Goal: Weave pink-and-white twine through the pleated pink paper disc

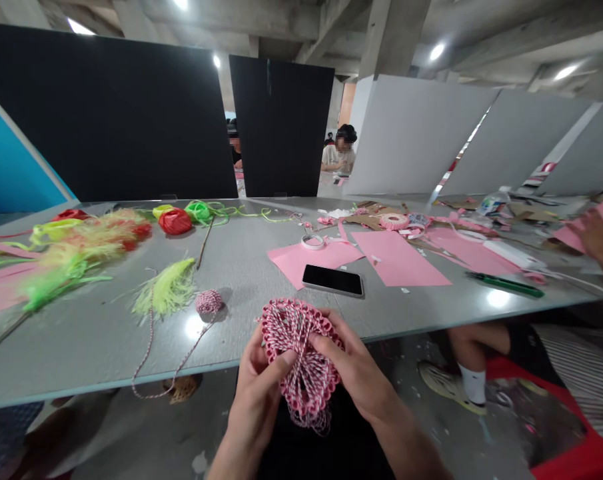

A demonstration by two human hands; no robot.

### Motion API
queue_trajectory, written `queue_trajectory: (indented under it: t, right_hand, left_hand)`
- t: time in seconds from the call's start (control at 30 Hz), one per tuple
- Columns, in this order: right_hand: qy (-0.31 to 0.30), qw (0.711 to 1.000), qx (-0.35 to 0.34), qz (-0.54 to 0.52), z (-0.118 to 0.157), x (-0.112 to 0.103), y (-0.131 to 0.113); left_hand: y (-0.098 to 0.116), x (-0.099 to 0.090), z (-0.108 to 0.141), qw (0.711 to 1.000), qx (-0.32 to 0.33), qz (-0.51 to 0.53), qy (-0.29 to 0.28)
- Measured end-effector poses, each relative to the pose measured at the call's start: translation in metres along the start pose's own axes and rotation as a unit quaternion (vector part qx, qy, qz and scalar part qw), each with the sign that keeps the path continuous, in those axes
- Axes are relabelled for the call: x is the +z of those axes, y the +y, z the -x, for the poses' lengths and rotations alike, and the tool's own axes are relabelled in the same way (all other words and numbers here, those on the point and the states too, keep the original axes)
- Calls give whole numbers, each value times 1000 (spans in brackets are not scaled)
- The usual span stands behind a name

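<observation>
Between my hands is a round woven yarn piece [301, 387] in pink and white, its twisted strands running from a looped rim to the centre. My left hand [264, 377] grips its left side, thumb pressed near the middle. On the right side my right hand [354, 363] holds it the same way, thumb on the strands; the other fingers are partly hidden behind it. Loose strands hang below. A small ball of pink-and-white yarn [208, 301] lies on the table to the left, its strand looping over the front edge.
A black phone [333, 280] lies just beyond my hands, with pink paper [401, 259] and a tape roll [312, 242] near it. Green and red fluffy strands [88, 247] cover the left. A green cutter [506, 284] lies at right, near another person's hand [601, 233].
</observation>
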State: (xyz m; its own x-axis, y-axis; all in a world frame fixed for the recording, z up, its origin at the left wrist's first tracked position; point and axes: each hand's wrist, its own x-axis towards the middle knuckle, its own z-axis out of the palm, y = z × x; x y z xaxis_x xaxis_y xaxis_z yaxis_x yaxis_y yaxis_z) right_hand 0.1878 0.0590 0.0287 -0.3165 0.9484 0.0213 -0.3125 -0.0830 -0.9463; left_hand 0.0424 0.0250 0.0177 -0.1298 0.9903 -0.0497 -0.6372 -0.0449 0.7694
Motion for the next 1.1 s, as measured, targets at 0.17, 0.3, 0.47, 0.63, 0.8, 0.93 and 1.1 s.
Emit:
queue_trajectory:
  t: [0.17,0.3,0.47,0.63,0.8,0.93,1.1]
  right_hand:
    - [-6,1000,12,-24,1,-2,3]
    - [-13,999,19,-24,3,-3,5]
    - [-13,1000,11,-7,2,-3,5]
    - [-1,998,-22,57,4,-2,3]
    - [-17,999,-17,44,5,-5,3]
    - [-81,996,25,-40,3,-11,0]
    - [-83,996,-20,-11,0,-6,0]
  left_hand:
    - [0,-8,-2,999,-30,23,-12]
    - [-10,-20,-6,998,-33,49,-1]
    - [-17,-25,-9,998,-29,48,3]
    - [-7,-7,-1,1000,0,-14,6]
    - [-5,-3,0,1000,1,-25,7]
    - [-7,-18,-6,1000,-7,17,25]
    - [-5,-34,-8,993,-45,92,53]
